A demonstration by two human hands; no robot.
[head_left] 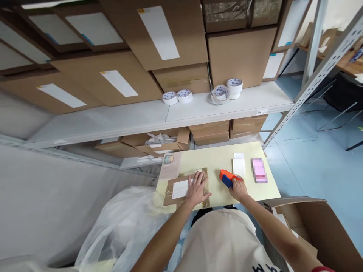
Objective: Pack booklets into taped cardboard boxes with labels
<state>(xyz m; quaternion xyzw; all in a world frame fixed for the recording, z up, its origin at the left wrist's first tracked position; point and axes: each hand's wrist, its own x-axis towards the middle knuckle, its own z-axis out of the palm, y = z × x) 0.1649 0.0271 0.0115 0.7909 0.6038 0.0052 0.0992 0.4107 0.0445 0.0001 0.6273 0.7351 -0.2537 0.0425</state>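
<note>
My left hand lies flat with spread fingers on a small brown cardboard parcel. A white label shows on the parcel beside my fingers, and glossy brown tape runs along its right side. My right hand is wrapped round an orange and blue tape dispenser, to the right of the parcel and over the pale yellow table. Part of the dispenser is hidden under my fingers. White paper slips lie just beyond it.
A pink pixelated item lies at the table's right. Behind, a metal shelf carries cardboard boxes and several tape rolls. An open carton stands at lower right, and clear plastic sheeting bulges at lower left.
</note>
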